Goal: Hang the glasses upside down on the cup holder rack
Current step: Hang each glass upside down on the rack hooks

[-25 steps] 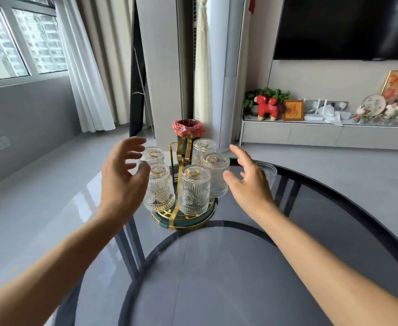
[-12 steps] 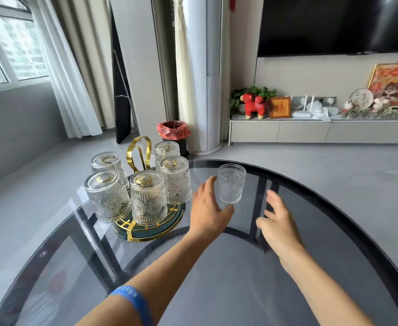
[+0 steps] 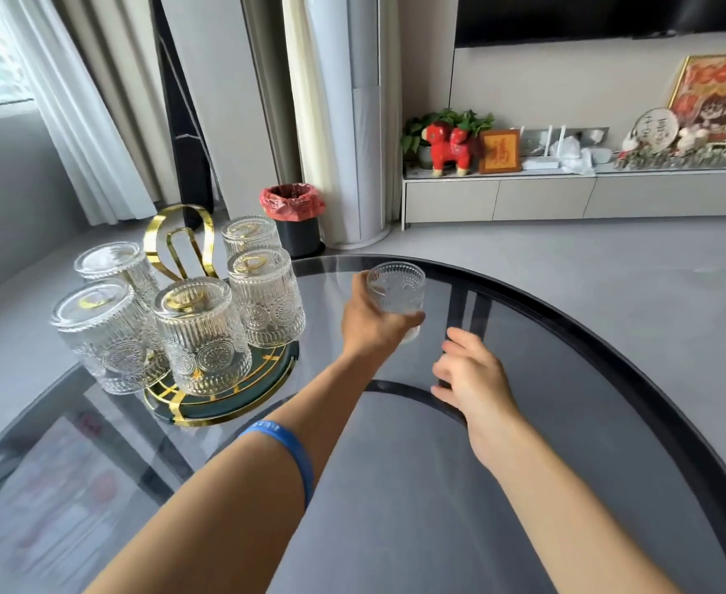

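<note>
**A:** What has changed in the head view since half a second ago?

**B:** The left hand [image 3: 372,321] was then short of the loose glass [image 3: 397,293], fingers reaching toward it. Now it has closed round the lower part of that glass, thumb across the near side and fingers wrapped behind. The right hand [image 3: 468,373] has barely shifted; it sits just to the right of the left one, low over the table [image 3: 610,422].

**A:** How are the fingers set?

**B:** The left ones are curled snugly on the glass, which stands mouth up, at about twelve o'clock from the wrist. Whether its base is touching the tabletop I cannot tell, the hand hides it. The right fingers [image 3: 449,370] are loosely spread and slightly bent, holding nothing, pointing toward ten o'clock, close to the glass but apart from it.

**A:** And the rack?

**B:** The cup holder rack [image 3: 224,405], a dark round tray with gold trim and a gold looped handle [image 3: 181,237], lies at nine o'clock from the held glass, well apart from it. Five glasses [image 3: 202,332] hang on it upside down, bases up, clustered round the handle.

**A:** Anything else on the arm?

**B:** A blue wristband [image 3: 292,452] circles the left forearm.
</note>
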{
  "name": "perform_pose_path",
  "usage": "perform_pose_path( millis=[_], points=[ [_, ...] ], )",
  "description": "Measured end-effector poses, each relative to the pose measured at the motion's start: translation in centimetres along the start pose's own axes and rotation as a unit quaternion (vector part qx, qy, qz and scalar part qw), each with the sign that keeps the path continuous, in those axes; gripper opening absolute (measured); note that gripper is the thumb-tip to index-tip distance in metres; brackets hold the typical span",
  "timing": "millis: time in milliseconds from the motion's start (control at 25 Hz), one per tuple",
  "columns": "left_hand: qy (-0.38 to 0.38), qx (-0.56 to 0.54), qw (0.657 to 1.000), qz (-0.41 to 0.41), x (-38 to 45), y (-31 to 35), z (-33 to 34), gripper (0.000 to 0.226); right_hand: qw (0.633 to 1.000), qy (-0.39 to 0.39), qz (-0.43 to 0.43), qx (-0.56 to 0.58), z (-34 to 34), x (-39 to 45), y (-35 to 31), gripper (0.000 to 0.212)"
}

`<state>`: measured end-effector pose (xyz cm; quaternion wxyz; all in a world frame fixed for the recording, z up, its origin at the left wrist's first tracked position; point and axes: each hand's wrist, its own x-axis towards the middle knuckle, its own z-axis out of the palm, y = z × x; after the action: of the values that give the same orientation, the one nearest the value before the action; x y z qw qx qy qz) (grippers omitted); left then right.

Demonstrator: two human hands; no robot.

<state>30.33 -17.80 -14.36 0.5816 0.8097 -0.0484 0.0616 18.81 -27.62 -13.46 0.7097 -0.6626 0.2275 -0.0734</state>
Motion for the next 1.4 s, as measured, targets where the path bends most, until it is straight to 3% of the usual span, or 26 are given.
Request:
perform_pose_path(
  millis=[120, 200, 320, 440, 520, 600, 760, 840, 920, 1000, 1040, 1160, 1280, 1400],
  points=[
    [-0.035, -0.086, 0.995, 0.036, -3.1, 0.9, -2.2, 0.073, 0.977, -0.022, 0.126, 0.168, 1.1, -1.2, -0.9, 0.033],
    [-0.048, -0.128, 0.989, 0.059, -5.1, 2.0, -4.3, 0.073, 0.950, -0.095, 0.167, 0.245, 2.1, -2.3, -1.5, 0.041],
    [-0.079, -0.162, 0.979, 0.091, -7.3, 4.0, -7.5, 0.078, 0.923, -0.147, 0.138, 0.328, 3.6, -4.0, -3.6, 0.051],
    [-0.083, -0.151, 0.973, 0.153, -8.4, 6.7, -12.1, 0.094, 0.932, -0.137, 0.075, 0.327, 5.3, -6.1, -7.4, 0.048],
    [-0.094, -0.125, 0.972, 0.175, -8.5, 8.7, -15.8, 0.090, 0.960, -0.108, -0.006, 0.258, 6.6, -7.5, -10.1, 0.046],
    [-0.108, -0.029, 0.972, 0.206, -8.2, 10.5, -19.2, 0.086, 0.975, -0.064, -0.113, 0.178, 8.3, -8.7, -12.1, 0.046],
    [-0.054, 0.257, 0.920, 0.290, -7.2, 13.8, -23.8, 0.092, 0.938, -0.033, -0.346, -0.012, 12.7, -11.1, -14.7, 0.047],
    [-0.015, 0.285, 0.914, 0.288, -6.1, 14.6, -26.0, 0.086, 0.935, -0.068, -0.346, 0.032, 14.6, -11.0, -15.7, 0.037],
    [-0.003, 0.230, 0.943, 0.241, -4.5, 14.6, -28.5, 0.086, 0.948, -0.104, -0.279, 0.109, 16.3, -10.0, -16.2, 0.020],
    [-0.003, 0.113, 0.976, 0.185, -2.4, 14.0, -31.0, 0.088, 0.951, -0.109, -0.290, 0.005, 17.6, -8.9, -15.6, 0.019],
    [0.005, 0.063, 0.983, 0.172, -1.2, 13.6, -32.0, 0.088, 0.934, -0.124, -0.323, -0.093, 18.2, -8.2, -15.0, 0.025],
    [0.060, 0.011, 0.986, 0.152, 2.2, 12.4, -33.1, 0.089, 0.837, -0.200, -0.378, -0.342, 20.5, -6.2, -13.2, 0.047],
    [0.096, -0.040, 0.987, 0.121, 4.9, 11.2, -32.9, 0.087, 0.770, -0.215, -0.399, -0.450, 22.1, -4.9, -12.6, 0.052],
    [0.119, -0.052, 0.988, 0.087, 7.0, 9.3, -32.6, 0.085, 0.741, -0.185, -0.434, -0.478, 22.4, -4.2, -12.3, 0.050]
  ],
)
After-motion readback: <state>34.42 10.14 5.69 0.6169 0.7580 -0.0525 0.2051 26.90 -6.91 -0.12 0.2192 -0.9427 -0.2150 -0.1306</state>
